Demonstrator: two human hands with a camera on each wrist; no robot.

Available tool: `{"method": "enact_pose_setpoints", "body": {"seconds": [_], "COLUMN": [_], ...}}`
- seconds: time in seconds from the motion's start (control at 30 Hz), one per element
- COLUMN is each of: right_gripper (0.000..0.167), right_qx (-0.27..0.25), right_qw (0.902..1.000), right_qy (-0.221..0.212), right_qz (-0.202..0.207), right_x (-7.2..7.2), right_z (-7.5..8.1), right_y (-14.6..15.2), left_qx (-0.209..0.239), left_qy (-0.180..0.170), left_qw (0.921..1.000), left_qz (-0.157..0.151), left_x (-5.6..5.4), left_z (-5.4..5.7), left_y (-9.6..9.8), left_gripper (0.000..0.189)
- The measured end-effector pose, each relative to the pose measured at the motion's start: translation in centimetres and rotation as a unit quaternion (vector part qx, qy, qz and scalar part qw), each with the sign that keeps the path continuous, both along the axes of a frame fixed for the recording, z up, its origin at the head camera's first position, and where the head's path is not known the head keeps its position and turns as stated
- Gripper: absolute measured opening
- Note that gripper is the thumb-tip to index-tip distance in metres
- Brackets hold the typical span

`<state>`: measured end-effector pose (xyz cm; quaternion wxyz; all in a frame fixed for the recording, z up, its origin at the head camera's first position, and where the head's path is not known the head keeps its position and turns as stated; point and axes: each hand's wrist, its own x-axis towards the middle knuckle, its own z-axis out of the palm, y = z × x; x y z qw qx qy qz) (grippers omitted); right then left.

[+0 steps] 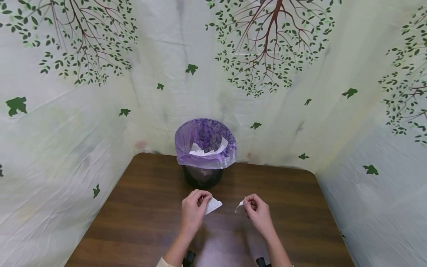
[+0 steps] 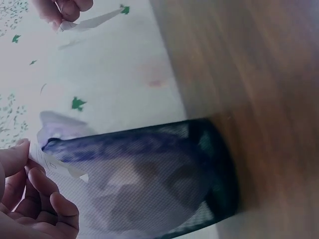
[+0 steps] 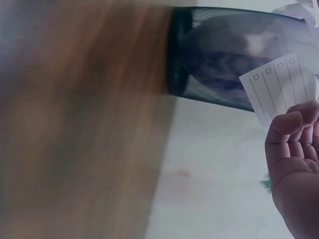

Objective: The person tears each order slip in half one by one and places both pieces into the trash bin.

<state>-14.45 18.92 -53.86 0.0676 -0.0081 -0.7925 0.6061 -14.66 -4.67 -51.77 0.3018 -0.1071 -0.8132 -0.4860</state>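
My left hand point(image 1: 194, 208) pinches a small white paper piece point(image 1: 212, 206) between thumb and fingers; faint marks show on it in the left wrist view. Level with it on the right, my right hand point(image 1: 258, 212) pinches another white paper piece point(image 1: 239, 206), which looks narrow from above. Seen from the right wrist, this paper point(image 3: 271, 92) is flat-on, printed with lines and small square boxes. Just beyond both hands stands a dark mesh wastebasket point(image 1: 202, 180) with a purple-patterned liner bag point(image 1: 213, 163) folded over its rim. White papers point(image 1: 207, 151) lie inside the bag.
The basket stands near the far edge of a brown wooden table point(image 1: 283, 193). Behind the table and along both sides hangs a pale cloth point(image 1: 160, 118) printed with trees and green leaves.
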Motion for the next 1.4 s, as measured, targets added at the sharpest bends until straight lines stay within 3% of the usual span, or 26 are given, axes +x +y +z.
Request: {"method": "enact_pose_setpoints", "body": {"seconds": [0.17, 0.37, 0.53, 0.67, 0.97, 1.23, 1.4], "right_gripper": [0.007, 0.005, 0.005, 0.007, 0.009, 0.006, 0.007], "right_qx": [0.014, 0.018, 0.04, 0.042, 0.061, 0.102, 0.122], "right_qw": [0.9987, 0.9909, 0.9795, 0.9764, 0.9793, 0.977, 0.9771], "right_qy": [0.048, 0.13, 0.191, 0.205, 0.182, 0.176, 0.164], "right_qz": [0.007, 0.029, 0.05, 0.056, 0.064, 0.063, 0.059], "right_x": [-1.5, -3.7, -5.9, -7.6, -12.0, -13.8, -14.2], "right_z": [3.3, 8.6, 12.3, 14.2, 15.1, 14.0, 13.3], "right_y": [-0.3, -1.4, -2.4, -3.4, -5.7, -6.6, -6.7], "left_qx": [0.001, 0.009, 0.015, 0.013, -0.001, -0.063, -0.096], "left_qy": [0.039, 0.079, 0.122, 0.139, 0.12, 0.077, 0.035], "left_qw": [0.9991, 0.9964, 0.9922, 0.9902, 0.9927, 0.9936, 0.9931], "left_qz": [-0.016, -0.029, -0.018, -0.01, 0.014, 0.053, 0.057], "left_x": [-1.1, -2.5, -4.1, -6.0, -10.4, -12.0, -12.7], "left_z": [2.7, 7.7, 11.5, 13.2, 13.6, 12.4, 11.6], "left_y": [-0.5, -0.9, -1.3, -1.5, -1.7, -1.7, -1.5], "left_gripper": [0.007, 0.005, 0.005, 0.006, 0.008, 0.007, 0.008]}}
